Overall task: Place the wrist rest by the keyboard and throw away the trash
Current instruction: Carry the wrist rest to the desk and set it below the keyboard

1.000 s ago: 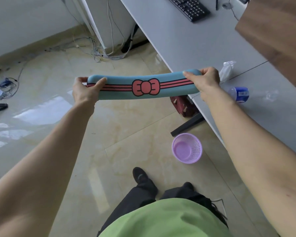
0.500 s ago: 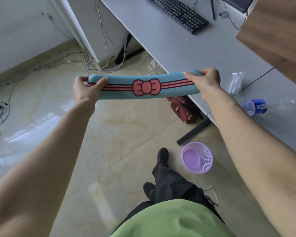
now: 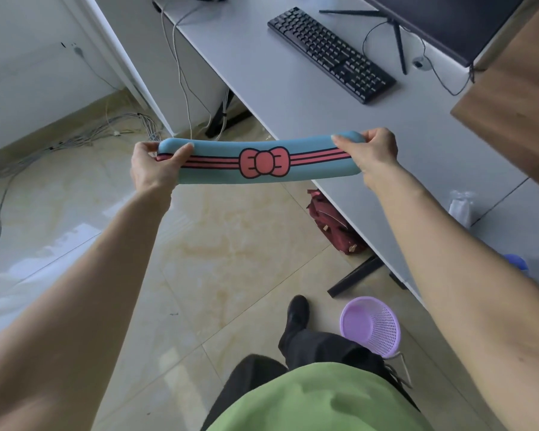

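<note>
**Wrist rest held at both ends, short of the desk**

Head view: hands grip the long teal foam wrist rest with the pink bow and stripes (image 3: 263, 161) in the air, one at each end. The left hand (image 3: 154, 166) pinches its end with the thumb on top and the fingers curled beneath; the right hand (image 3: 371, 150) clamps the other end the same way. Holding both ends keeps the soft bar level and lengthwise, likely so it can be laid down parallel to the black keyboard (image 3: 330, 52).

The wrist rest hangs over the floor and the near edge of the grey desk (image 3: 293, 98), well apart from the keyboard, which lies farther back in front of the dark monitor (image 3: 448, 23). Bare desk lies in front of the keyboard, so the placing step appears to be under way but not done.

For the trash step, crumpled clear plastic (image 3: 461, 206) lies on the desk to the right, and a blue-capped item (image 3: 515, 262) peeks out from behind the right forearm; what it is cannot be told. The round lilac mesh wastebasket (image 3: 371, 326) stands on the tiled floor beside the desk leg, near the person's feet, within easy reach.
</note>
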